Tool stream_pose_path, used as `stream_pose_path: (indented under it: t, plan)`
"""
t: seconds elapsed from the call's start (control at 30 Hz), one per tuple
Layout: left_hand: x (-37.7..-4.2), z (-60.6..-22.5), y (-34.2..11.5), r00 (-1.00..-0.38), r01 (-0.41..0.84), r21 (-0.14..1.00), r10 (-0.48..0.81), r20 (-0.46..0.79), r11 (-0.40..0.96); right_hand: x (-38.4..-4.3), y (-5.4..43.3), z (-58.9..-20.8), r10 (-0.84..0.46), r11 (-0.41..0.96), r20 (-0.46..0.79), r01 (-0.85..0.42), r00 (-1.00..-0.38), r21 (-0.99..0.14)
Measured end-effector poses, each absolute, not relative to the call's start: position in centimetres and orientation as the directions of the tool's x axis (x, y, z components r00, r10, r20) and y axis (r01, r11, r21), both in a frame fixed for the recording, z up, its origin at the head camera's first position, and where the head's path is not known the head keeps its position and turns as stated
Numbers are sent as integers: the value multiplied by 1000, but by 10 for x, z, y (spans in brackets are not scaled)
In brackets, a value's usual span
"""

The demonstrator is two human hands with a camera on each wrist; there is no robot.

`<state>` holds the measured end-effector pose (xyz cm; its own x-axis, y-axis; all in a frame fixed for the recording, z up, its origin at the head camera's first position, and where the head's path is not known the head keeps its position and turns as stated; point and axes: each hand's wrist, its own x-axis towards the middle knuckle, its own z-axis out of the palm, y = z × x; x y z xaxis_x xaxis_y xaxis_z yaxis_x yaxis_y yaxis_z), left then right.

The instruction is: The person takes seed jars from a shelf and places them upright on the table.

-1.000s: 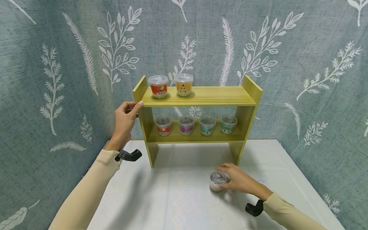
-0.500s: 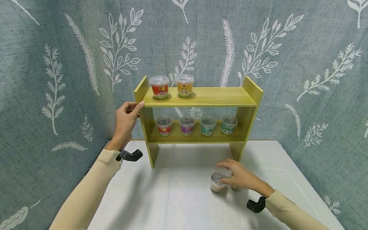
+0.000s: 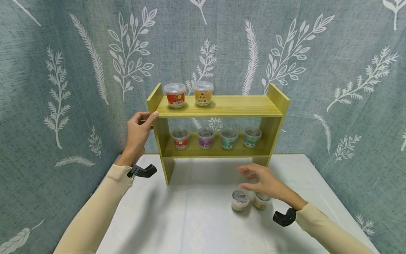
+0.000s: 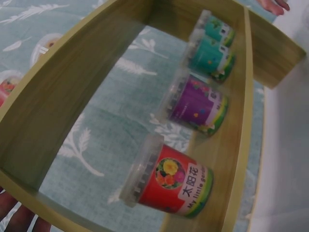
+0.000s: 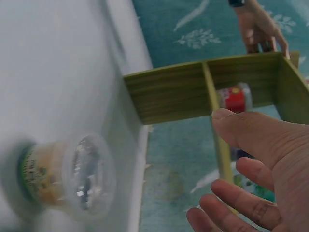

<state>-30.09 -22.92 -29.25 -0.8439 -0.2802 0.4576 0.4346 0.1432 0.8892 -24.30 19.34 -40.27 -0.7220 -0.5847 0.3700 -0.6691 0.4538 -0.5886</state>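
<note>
My left hand (image 3: 137,131) grips the left side of a two-tier wooden shelf (image 3: 244,106), thumb on its front edge. My right hand (image 3: 265,180) is raised over the table with fingers spread, holding nothing. Just below it, two lidded plastic cups stand side by side: a pale-labelled cup (image 3: 240,203) and another cup (image 3: 261,203), partly covered by the hand. In the right wrist view, one cup with an orange label (image 5: 50,176) stands beyond the hand. On the shelf's top board are a red-labelled cup (image 3: 176,97) and an orange-labelled cup (image 3: 203,95).
The lower board bears a red cup (image 3: 181,139), a purple cup (image 3: 205,139) and two teal cups, one teal cup (image 3: 229,139) beside the other. A white table (image 3: 190,218) lies under the shelf. Leaf-patterned cloth (image 3: 228,63) hangs behind and at both sides.
My right hand has let go of the pale cup on the table and lifted up and away. The second cup beside it has come into view. My left hand stays on the shelf.
</note>
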Motion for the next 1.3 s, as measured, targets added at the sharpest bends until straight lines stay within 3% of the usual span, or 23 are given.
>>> stream_pose_path:
  t: [0.43, 1.3]
  plan:
    - [-301, -293, -229, -852, 420, 897, -283, 441, 137, -245, 182, -354, -538, 398, 366, -611, -759, -684]
    - [-300, -291, -229, -847, 430, 892, -279, 452, 140, -262, 156, -285, -505, 357, 446, -649, -739, -672]
